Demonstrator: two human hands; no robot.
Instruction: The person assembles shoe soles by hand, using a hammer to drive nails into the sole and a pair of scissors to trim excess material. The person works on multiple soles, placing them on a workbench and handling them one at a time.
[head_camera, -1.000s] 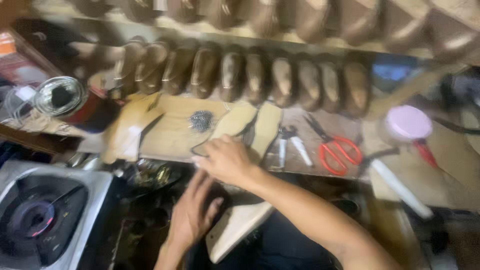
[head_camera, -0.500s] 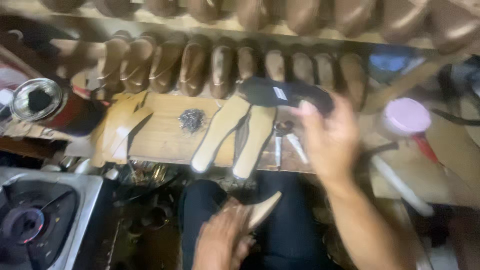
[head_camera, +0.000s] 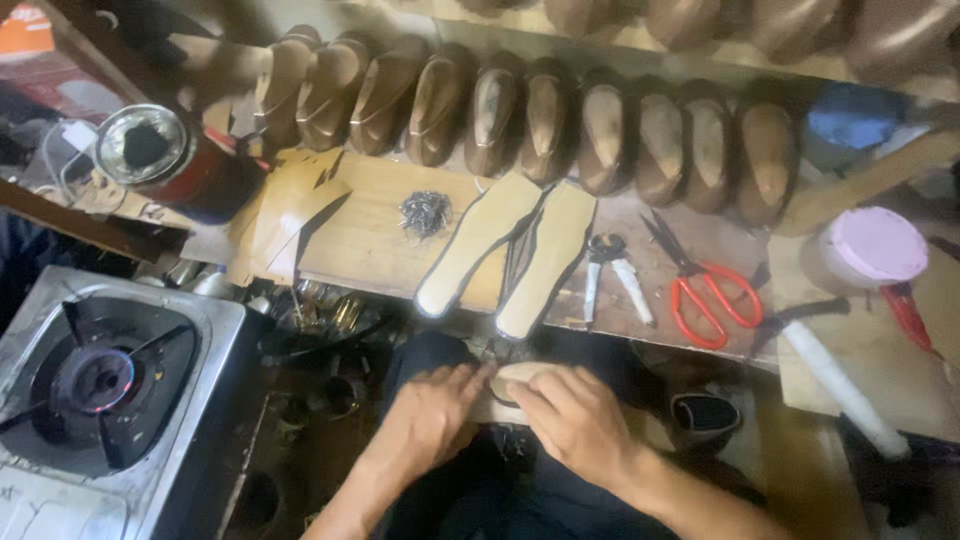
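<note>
Hands meet on the lap below the bench's near edge: left hand (head_camera: 432, 420) and right hand (head_camera: 575, 422) each clasp the pale sole piece (head_camera: 520, 375), lying crosswise between them.

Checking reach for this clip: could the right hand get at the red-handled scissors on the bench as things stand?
Probably yes. The red-handled scissors lie uncovered on the bench, up and to the right of the right hand, with nothing lying across the way. But that hand is on the pale sole piece with the left hand.
</note>
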